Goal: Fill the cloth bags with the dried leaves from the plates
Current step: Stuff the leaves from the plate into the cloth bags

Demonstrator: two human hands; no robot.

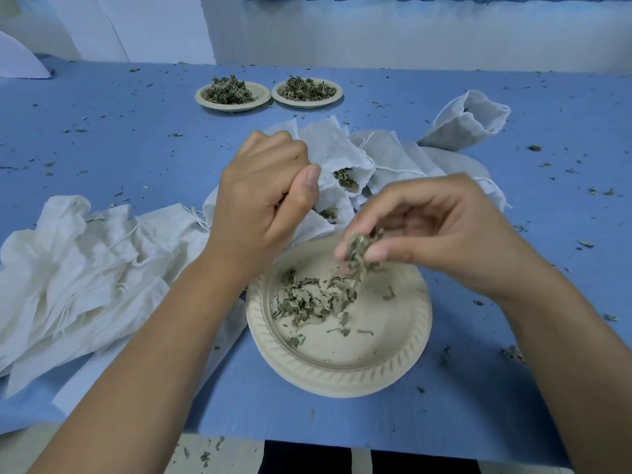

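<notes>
Cloth bag (pixel 337 155) points away, mouth seemingly nearward

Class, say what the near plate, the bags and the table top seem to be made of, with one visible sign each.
Near plate: probably moulded paper pulp; matte beige, pressed ribbed rim.
Bags: thin white woven cloth, likely cotton; soft creases, drawstrings.
Table top: unclear, perhaps a blue sheet or cloth; matte, no gloss.

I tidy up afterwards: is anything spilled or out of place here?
Yes. Leaf crumbs lie scattered across the table, off the plates, and a few on the floor below its near edge. Nothing looks damaged.
</notes>
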